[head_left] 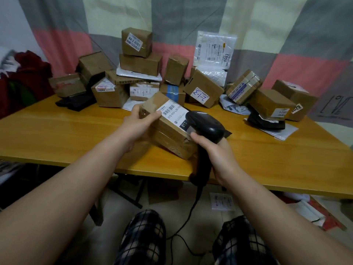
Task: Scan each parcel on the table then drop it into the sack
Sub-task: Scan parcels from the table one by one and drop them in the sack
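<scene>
The left hand (pixel 140 123) grips the parcel (pixel 168 129), fingers curled around its end, label tilted upward; the right hand (pixel 215 152) wraps the scanner (pixel 205 127), aiming at the barcode (pixel 169 110).

The table (pixel 66 134) is orange-yellow; on it, white-labelled brown parcels (pixel 109 96); above it, a black scanner (pixel 208 125); behind it, a grey-pink-cream blocked curtain (pixel 286 35).

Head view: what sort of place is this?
Probably a makeshift parcel-sorting spot in a home: labelled parcels heaped on a table, a curtain behind, a corded scanner in the right hand.
</scene>
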